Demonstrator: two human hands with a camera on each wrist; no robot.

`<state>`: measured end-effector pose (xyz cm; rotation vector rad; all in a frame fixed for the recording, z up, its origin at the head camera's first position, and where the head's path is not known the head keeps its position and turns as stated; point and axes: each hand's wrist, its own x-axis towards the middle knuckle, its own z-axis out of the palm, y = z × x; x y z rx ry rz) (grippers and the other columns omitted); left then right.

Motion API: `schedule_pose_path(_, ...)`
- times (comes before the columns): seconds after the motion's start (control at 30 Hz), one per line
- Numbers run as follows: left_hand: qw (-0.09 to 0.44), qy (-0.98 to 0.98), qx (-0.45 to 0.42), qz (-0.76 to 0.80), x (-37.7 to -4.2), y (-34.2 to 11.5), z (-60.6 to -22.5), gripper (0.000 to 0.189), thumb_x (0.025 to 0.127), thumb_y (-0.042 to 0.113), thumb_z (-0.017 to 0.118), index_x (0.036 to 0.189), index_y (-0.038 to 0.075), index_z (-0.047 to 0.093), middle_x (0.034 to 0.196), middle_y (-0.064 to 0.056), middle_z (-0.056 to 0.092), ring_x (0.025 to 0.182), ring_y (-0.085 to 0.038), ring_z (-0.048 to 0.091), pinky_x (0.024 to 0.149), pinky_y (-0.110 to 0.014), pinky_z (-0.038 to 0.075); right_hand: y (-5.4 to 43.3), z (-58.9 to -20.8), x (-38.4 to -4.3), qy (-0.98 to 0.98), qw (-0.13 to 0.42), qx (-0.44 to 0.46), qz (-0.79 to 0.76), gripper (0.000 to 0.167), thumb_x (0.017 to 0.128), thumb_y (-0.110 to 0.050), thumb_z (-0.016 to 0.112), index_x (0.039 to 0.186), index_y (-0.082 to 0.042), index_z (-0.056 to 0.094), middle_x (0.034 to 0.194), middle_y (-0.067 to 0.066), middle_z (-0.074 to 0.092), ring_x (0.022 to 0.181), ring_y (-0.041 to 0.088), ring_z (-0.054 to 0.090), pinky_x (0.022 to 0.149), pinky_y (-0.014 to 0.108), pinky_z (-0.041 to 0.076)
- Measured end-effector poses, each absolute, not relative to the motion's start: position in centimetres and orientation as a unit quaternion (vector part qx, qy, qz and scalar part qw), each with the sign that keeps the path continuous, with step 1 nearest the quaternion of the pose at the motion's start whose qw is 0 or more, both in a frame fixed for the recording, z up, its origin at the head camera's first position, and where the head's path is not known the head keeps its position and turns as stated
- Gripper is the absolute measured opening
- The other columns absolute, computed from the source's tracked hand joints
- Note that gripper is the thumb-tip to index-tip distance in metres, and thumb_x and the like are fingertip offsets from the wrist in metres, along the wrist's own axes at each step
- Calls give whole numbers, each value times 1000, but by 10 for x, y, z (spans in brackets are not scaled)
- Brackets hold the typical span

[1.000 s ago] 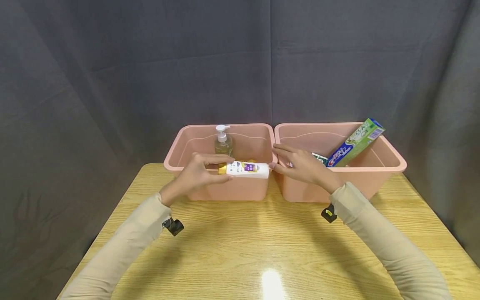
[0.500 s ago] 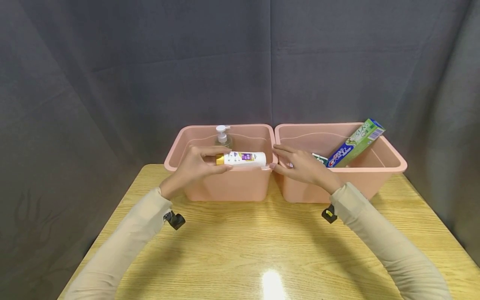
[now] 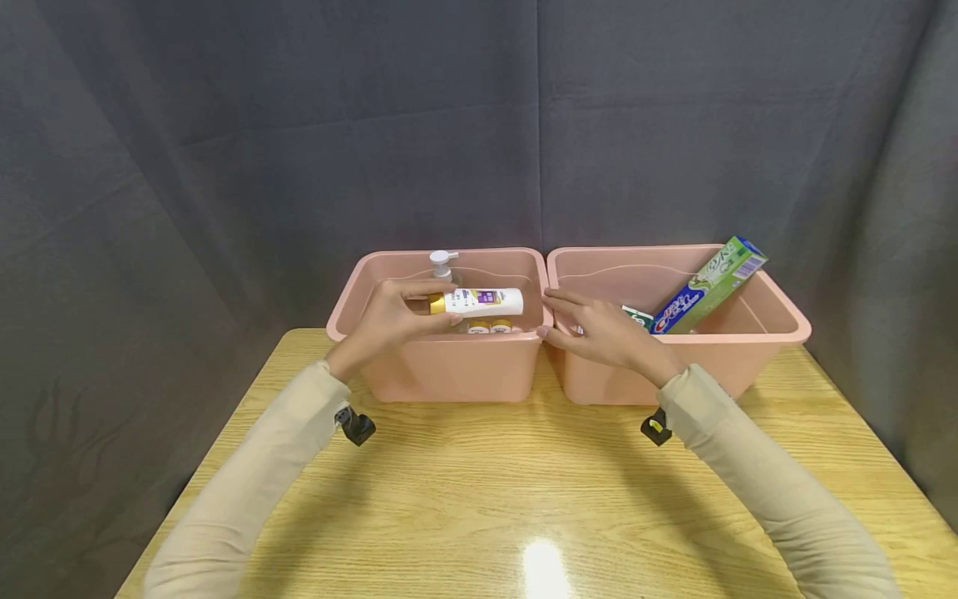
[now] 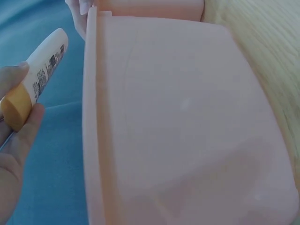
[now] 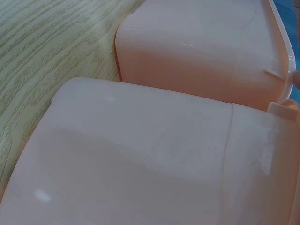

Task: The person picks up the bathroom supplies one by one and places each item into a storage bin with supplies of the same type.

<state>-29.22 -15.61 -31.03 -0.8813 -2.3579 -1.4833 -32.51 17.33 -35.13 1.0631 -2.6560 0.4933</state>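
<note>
My left hand (image 3: pixel 392 318) pinches the gold-capped end of a white shampoo bottle (image 3: pixel 490 301), thumb on one side and fingers on the other. The bottle lies level above the opening of the left pink bin (image 3: pixel 449 366), with its purple label showing. In the left wrist view the gold cap (image 4: pixel 17 107) sits between thumb and fingers. My right hand (image 3: pixel 599 329) rests with extended fingers on the rims where both bins meet. Inside the left bin stand a clear pump bottle (image 3: pixel 441 266) and two small white items with yellow tops (image 3: pixel 500 326).
Next to it stands the right pink bin (image 3: pixel 674 366), with a green and blue toothpaste box (image 3: pixel 707 287) leaning out over its rim. A dark green and white pack (image 3: pixel 638 316) lies partly hidden in it. Both bins stand on a wooden table (image 3: pixel 479 482) before a grey curtain (image 3: pixel 464 125).
My left hand has carried the shampoo bottle back and slightly left, from the bin's front rim to over its opening, uncovering the yellow-topped items. My right hand stays in place.
</note>
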Motion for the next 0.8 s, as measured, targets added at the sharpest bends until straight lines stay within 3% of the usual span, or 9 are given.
schedule_pose_path(0.33,122,-830,-284,-465,-305,-156,-316,44,78,13,86,117,1,72,122,-12,68,93,-19,70,77,-26,58,173,-351,-326,-908,117,364,171,68,99,-52,53,146,-3,48,149,14,46,130,36,49,108,52,39)
schedule_pose_path(0.8,117,-839,-256,-465,-320,-150,-325,41,79,8,84,117,0,72,117,-14,69,92,-26,70,77,-27,58,174,-352,-326,-908,116,365,171,68,99,-51,52,146,-3,48,149,14,46,131,37,48,108,52,38)
